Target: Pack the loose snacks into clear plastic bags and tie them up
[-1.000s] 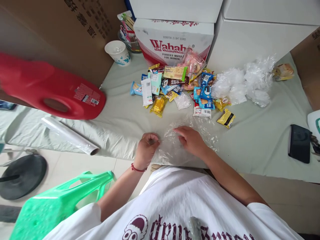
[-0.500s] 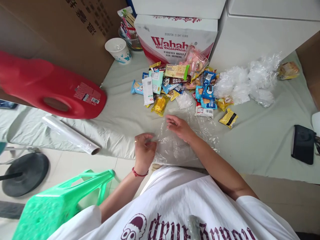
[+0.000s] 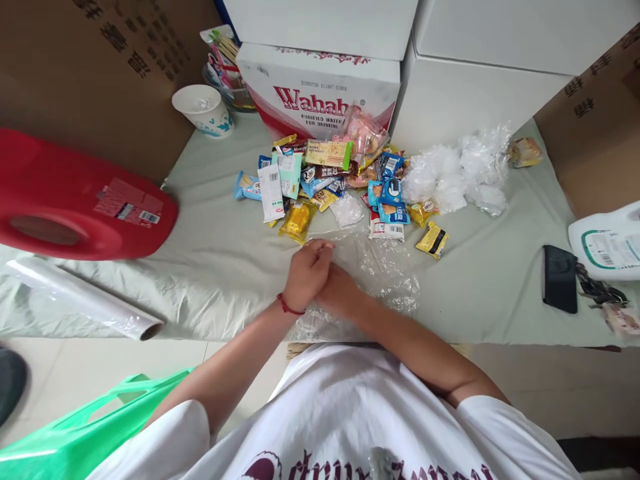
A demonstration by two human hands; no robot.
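Observation:
My left hand is closed, its thumb and fingers drawn together at the table's front part. Against it lies my right hand, its fingers mostly hidden behind the left. Whether anything is between them cannot be seen. Under and beside both hands a clear plastic bag or sheet is spread, crinkled. Just beyond it lies a pile of wrapped snacks, with a yellow packet, a white packet, a small clear crumpled plastic piece and blue packets nearest.
Crumpled clear plastic is heaped right of the snacks, a yellow-black packet in front. A red jug and a film roll lie left. Behind are a paper cup and a water carton; a phone lies right.
My two hands, apart before, have come together: the left moved right and forward, the right moved in toward it. The camera view has shifted right.

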